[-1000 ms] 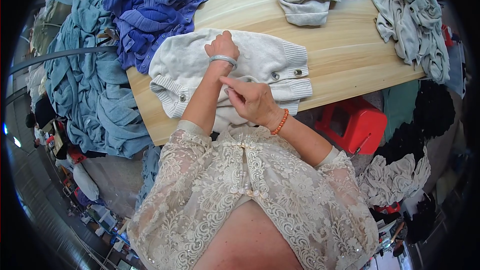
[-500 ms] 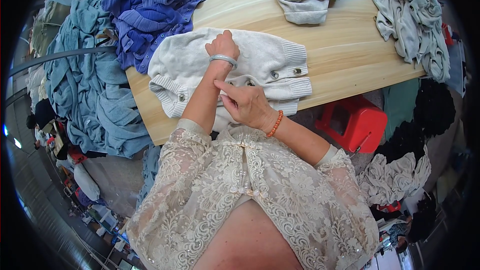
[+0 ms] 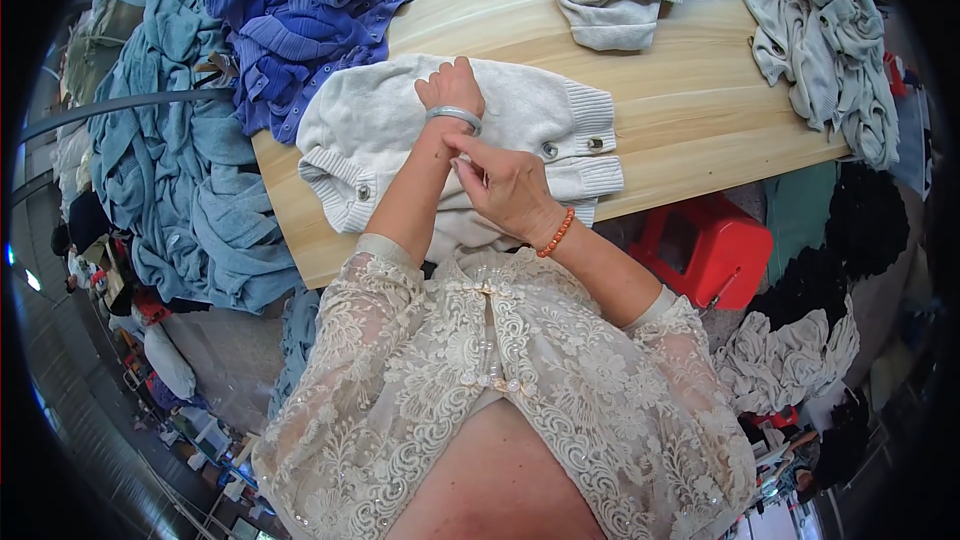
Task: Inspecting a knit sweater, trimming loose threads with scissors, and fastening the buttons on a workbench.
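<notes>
My left hand (image 3: 451, 86) is curled into a loose fist above a folded off-white knit cardigan (image 3: 380, 105), with nothing visible in it. A pale bangle (image 3: 455, 118) circles that wrist. My right hand (image 3: 512, 188), with an orange bead bracelet (image 3: 557, 233) on its wrist, reaches across to the left forearm. Its index fingertip touches the skin just below the bangle; the thumb stands apart from it and the other fingers are bent under. The cardigan lies at the table's near edge, its ribbed cuffs and buttons toward the right, partly covered by my arms.
On the wooden table (image 3: 700, 90), purple knitwear (image 3: 300, 30) is heaped at the left, with beige garments (image 3: 615, 0) at the far right. Blue-grey knits (image 3: 180, 170) hang in a pile left of the table. A red plastic stool (image 3: 715, 250) stands below its right edge.
My right index finger has slid up the left forearm toward the bangle. The left fist has shifted slightly right and turned a little. The garments have stayed put.
</notes>
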Demonstrator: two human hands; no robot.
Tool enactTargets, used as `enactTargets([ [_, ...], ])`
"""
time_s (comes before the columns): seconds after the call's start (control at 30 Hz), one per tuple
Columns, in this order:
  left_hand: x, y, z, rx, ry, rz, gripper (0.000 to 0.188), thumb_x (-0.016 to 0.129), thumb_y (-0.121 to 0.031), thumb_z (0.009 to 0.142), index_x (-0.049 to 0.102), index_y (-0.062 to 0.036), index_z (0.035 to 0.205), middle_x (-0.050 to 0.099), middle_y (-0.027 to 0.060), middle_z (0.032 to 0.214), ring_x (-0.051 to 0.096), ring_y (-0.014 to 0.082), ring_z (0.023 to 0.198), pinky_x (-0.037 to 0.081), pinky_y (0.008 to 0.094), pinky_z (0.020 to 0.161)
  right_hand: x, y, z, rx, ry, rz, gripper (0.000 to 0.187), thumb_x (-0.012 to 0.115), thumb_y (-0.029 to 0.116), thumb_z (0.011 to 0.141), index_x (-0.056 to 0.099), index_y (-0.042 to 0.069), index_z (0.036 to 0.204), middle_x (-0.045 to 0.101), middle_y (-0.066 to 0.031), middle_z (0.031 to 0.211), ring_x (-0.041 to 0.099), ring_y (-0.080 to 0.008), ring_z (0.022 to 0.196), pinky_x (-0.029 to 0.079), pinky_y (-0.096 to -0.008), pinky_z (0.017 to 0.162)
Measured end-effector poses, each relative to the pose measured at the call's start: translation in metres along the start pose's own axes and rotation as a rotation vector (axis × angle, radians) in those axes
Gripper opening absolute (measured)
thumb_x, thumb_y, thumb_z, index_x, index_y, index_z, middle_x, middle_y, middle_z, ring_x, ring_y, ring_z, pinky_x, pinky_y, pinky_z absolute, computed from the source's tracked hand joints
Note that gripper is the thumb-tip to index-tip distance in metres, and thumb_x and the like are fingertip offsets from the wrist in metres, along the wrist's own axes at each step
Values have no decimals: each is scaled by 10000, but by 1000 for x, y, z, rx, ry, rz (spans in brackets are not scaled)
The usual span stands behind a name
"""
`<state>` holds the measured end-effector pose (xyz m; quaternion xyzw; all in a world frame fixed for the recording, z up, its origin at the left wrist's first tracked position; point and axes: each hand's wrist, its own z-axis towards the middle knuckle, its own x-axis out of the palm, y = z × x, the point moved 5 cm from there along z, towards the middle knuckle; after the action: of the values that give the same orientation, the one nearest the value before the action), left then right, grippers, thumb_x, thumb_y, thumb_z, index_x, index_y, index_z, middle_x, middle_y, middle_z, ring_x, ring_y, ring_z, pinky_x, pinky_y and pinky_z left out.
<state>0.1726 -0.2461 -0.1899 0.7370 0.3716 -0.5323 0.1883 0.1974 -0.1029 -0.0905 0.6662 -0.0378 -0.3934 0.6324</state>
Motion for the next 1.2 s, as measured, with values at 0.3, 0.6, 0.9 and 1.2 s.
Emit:
enactTargets([
  [0.3,-7,-9,3,81,-130,130,166,502,-138,854,627,-108,958,643,102,966,619,269,905,375,429,841,15,20,-15,-68,5,51,282,611,132,821,586,80,1098,634,-103,673,624,-262,573,474,-354,511],
  [0.6,-11,-6,6,50,-90,113,173,537,-127,831,623,-112,981,645,103,987,621,268,939,375,434,858,14,20,-19,-91,89,157,298,644,90,795,615,72,1091,630,-81,654,613,-193,534,457,-290,493],
  [0.9,-9,-12,5,35,-11,84,189,538,-127,831,616,-108,1002,641,104,1014,620,269,956,376,425,863,5,1,-6,-62,6,26,324,601,117,813,598,89,1136,622,-102,655,613,-249,558,474,-346,517],
  [1.2,-5,-11,2,36,-25,103,184,566,-115,811,619,-110,987,642,97,1004,621,259,938,381,415,857,13,17,-23,-123,84,117,275,593,132,829,613,91,1101,647,-95,691,633,-254,604,491,-347,537],
])
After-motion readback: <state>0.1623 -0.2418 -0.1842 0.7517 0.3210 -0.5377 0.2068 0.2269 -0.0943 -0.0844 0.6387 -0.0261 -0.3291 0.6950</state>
